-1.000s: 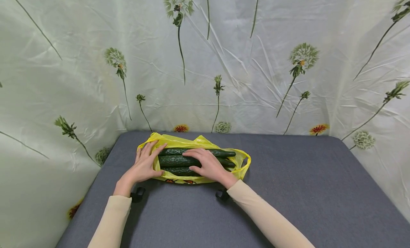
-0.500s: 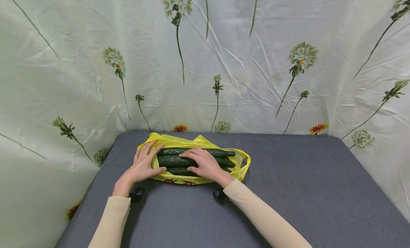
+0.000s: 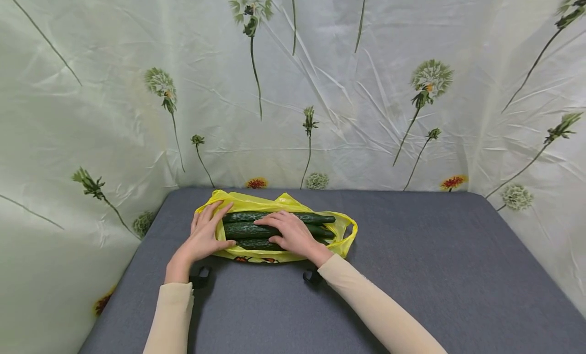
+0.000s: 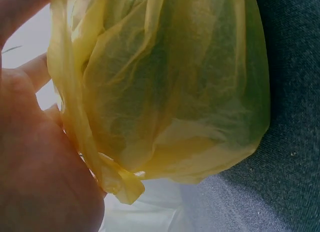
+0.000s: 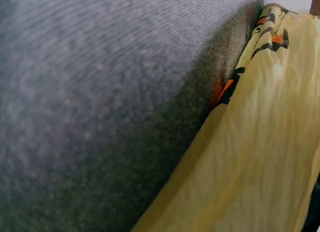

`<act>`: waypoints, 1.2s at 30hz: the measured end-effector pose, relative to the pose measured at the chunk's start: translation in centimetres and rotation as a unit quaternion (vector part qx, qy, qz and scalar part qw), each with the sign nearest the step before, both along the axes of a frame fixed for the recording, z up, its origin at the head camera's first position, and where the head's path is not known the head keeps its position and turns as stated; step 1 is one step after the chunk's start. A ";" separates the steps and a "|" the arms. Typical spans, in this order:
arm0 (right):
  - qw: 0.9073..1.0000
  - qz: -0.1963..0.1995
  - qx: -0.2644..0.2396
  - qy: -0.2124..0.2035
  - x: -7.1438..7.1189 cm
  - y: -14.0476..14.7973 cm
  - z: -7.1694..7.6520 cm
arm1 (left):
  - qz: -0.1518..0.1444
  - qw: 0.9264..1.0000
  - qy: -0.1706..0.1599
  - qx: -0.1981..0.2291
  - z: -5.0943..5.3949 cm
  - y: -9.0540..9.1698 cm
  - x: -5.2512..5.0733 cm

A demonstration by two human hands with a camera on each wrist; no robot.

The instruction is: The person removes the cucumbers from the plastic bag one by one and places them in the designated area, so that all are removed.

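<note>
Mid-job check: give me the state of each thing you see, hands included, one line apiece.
Yellow bag: on the table, mouth open upward, crinkled.
Cucumbers: three visible, whole, lying side by side inside the bag.
Left hand: fingers spread, at the bag's left end.
Right hand: over the cucumbers; grip unclear.
Table: gray-covered.
Flowered sheet: hanging, creased.

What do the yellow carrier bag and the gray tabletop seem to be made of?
Yellow carrier bag: probably thin plastic film, slightly glossy; it creases, and green shows through it. Gray tabletop: seemingly covered in woven fabric, matte; close up, fine thread-like ribbing shows.
</note>
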State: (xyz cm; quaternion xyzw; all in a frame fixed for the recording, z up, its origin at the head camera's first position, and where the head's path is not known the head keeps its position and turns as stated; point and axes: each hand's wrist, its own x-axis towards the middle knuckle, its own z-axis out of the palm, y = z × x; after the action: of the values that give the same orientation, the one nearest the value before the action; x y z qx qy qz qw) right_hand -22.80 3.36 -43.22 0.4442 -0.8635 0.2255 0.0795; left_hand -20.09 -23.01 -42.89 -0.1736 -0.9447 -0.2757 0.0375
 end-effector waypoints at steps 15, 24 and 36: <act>0.999 -0.008 -0.044 -0.019 0.1 1.2 2.2 | -0.005 1.000 -0.013 -0.002 0.5 -0.3 0.1; 0.999 -0.018 -0.043 -0.017 -0.2 3.2 3.3 | -0.015 1.000 -0.024 -0.004 0.6 -0.9 0.2; 0.996 -0.040 -0.070 -0.034 -0.1 6.1 3.8 | -0.018 0.999 -0.031 -0.010 0.3 -1.0 0.2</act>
State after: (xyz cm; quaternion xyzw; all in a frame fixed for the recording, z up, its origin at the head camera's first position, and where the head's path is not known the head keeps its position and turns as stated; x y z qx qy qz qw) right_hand -22.94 9.50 -39.42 0.3946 -0.8649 0.2967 0.0900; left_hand -19.85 -24.02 -42.56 -0.1828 -0.9449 -0.2716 0.0017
